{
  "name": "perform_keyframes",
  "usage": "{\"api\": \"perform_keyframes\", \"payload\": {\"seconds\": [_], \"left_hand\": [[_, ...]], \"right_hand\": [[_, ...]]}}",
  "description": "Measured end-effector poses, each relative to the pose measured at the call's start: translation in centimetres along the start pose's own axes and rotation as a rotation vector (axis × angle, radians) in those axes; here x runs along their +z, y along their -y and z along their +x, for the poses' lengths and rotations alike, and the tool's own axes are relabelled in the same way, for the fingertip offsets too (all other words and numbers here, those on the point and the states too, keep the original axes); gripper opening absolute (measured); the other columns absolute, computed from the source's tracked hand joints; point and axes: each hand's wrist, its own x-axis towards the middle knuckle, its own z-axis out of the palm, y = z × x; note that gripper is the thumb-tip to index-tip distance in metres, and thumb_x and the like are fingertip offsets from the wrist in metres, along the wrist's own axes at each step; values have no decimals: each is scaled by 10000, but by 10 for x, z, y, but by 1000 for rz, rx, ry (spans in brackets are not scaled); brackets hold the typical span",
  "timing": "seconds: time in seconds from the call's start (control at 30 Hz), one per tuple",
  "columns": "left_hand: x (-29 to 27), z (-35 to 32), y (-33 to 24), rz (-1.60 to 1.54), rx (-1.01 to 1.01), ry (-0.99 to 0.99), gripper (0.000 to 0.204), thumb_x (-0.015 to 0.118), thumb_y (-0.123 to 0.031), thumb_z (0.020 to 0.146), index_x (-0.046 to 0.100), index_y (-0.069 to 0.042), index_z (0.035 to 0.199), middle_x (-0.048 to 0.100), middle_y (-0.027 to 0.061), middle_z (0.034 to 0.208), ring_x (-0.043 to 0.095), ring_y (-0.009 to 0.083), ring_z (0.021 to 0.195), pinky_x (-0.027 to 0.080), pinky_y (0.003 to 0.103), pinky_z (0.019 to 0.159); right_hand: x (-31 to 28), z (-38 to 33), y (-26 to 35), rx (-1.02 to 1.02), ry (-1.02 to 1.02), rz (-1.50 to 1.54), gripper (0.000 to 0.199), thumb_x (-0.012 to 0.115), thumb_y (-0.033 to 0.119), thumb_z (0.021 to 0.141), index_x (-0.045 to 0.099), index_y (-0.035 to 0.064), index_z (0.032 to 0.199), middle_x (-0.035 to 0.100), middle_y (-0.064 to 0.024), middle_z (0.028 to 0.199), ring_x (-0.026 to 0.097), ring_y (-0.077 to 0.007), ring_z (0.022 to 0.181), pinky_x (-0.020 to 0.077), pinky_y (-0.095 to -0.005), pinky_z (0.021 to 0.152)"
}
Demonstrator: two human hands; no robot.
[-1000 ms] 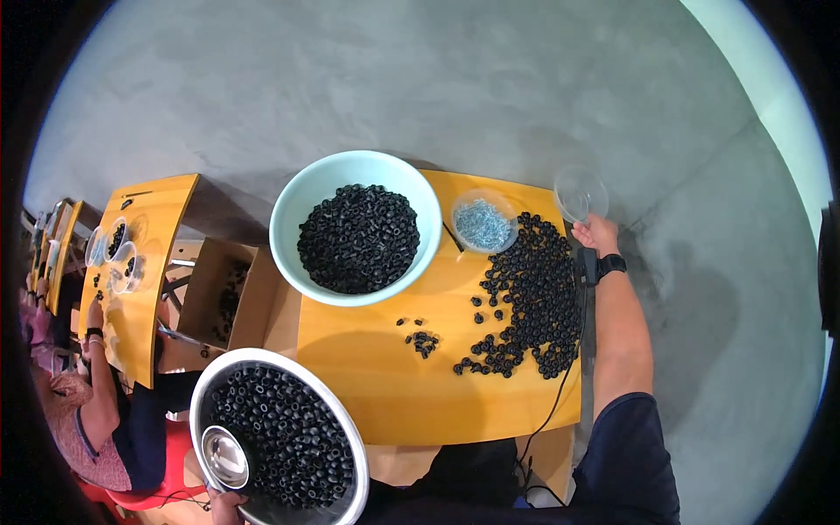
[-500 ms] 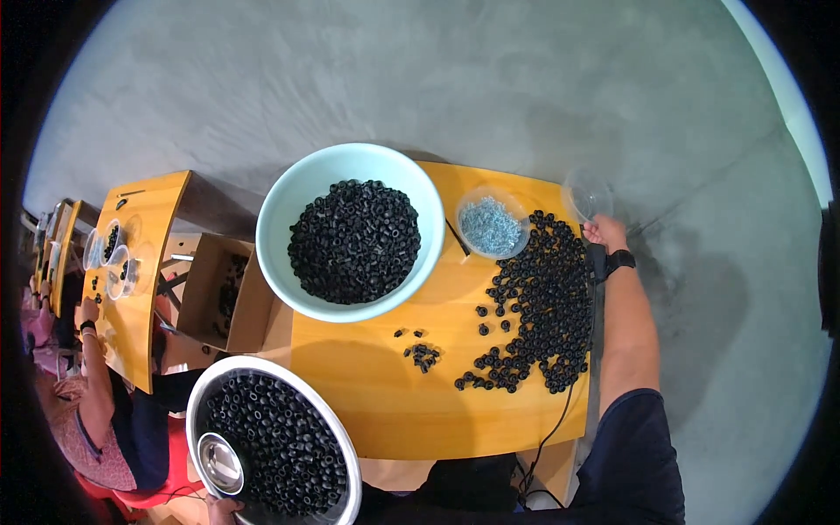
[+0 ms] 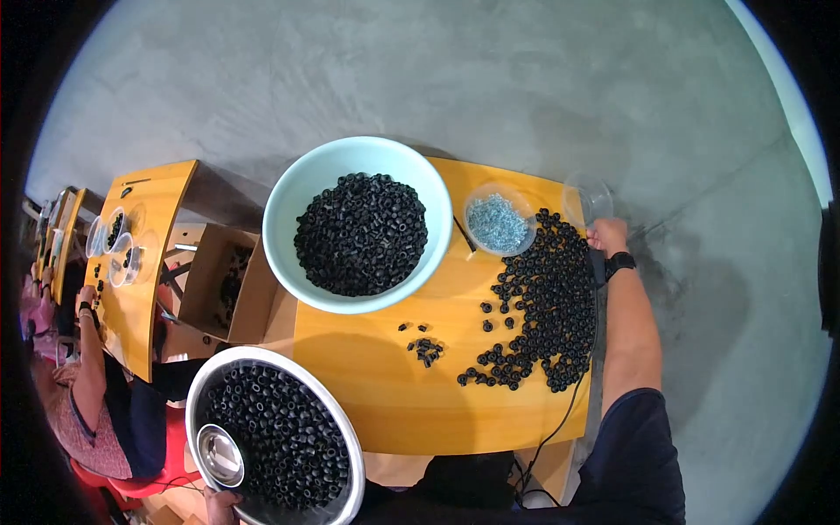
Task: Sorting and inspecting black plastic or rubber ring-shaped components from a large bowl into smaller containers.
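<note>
My right hand point(image 3: 608, 236), with a dark band on its wrist, is at the table's far right edge. Its fingers are closed at the near side of a clear plastic tub point(image 3: 588, 199), though the grip is partly hidden. My left hand point(image 3: 221, 506) grips the lower rim of a silver metal basin point(image 3: 354, 464) full of black ring-shaped parts point(image 3: 280, 429). A small shiny metal bowl point(image 3: 220, 455) lies inside that basin. Many black round parts point(image 3: 551, 297) are spread beside my right forearm. Another clear tub point(image 3: 499, 194) holds small silvery pieces.
A large pale-blue basin point(image 3: 280, 271) of black parts stands at the table's back left. A small cluster of black pieces point(image 3: 426, 352) lies mid-table. A cable point(image 3: 560, 420) runs off the near edge. Left are a cardboard box point(image 3: 254, 302) and a co-worker's arm point(image 3: 89, 376) at another table.
The clear tub at my right hand has shifted slightly toward me and the table. The whole view has moved a little. My left hand stays on the metal basin.
</note>
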Motion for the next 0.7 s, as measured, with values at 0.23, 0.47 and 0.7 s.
{"api": "perform_keyframes", "payload": {"seconds": [0.23, 0.47, 0.7], "left_hand": [[-4, 10, 10, 329, 306, 2, 285, 578, -109, 635, 612, -52, 912, 537, -7, 758, 498, 110, 695, 413, 274, 605], [11, 16, -10, 259, 178, 50, 335, 598, -20, 634, 669, 19, 959, 650, 32, 850, 585, 142, 758, 465, 284, 678], [2, -2, -12, 223, 278, 4, 286, 609, -6, 606, 641, 69, 881, 633, 40, 740, 571, 135, 672, 466, 285, 635]], "right_hand": [[-7, 29, -27, -82, 421, -11, 392, 582, 295, 915, 545, 23, 1196, 666, -120, 956, 676, -253, 720, 578, -360, 640], [-57, 40, 3, -539, -263, -461, 417, 591, 394, 914, 620, 14, 1082, 612, -51, 777, 588, -150, 683, 462, -292, 545], [88, -360, 68, -979, 565, 41, 131, 560, 14, 913, 628, 28, 1025, 619, -3, 799, 541, -56, 644, 444, -205, 560]]}}
